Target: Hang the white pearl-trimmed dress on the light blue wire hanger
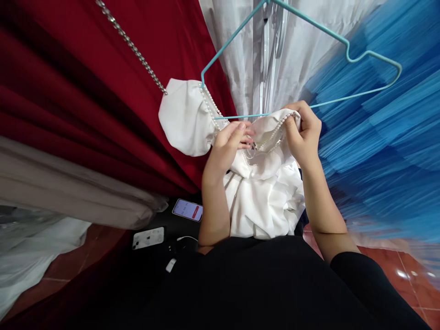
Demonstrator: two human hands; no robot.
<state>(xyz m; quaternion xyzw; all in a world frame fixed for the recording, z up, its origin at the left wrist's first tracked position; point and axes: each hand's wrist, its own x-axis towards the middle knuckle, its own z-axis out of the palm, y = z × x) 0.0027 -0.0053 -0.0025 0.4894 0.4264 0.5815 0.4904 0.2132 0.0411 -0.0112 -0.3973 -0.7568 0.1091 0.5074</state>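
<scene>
A white dress point(264, 201) with pearl-beaded edging hangs partly on a light-blue wire hanger point(237, 34) in front of me. One puffed white sleeve point(185, 117) sits over the hanger's left end. The hanger's right shoulder is bare of cloth. My right hand point(304, 133) pinches the pearl-trimmed edge of the dress's other side between thumb and fingers, just below the hanger's lower bar. At the neckline, my left hand point(223, 146) has its fingers stretched out beside the beading. Its fingertips lie partly against the fabric, and whether they touch the hanger is unclear.
Dark red drapery point(113, 105) and a metal chain point(132, 48) are on the left. Blue tulle point(385, 133) fills the right, with white curtains point(233, 59) behind. A lit phone point(187, 210), a second phone point(148, 238) and a white cable point(187, 238) lie low on a black surface.
</scene>
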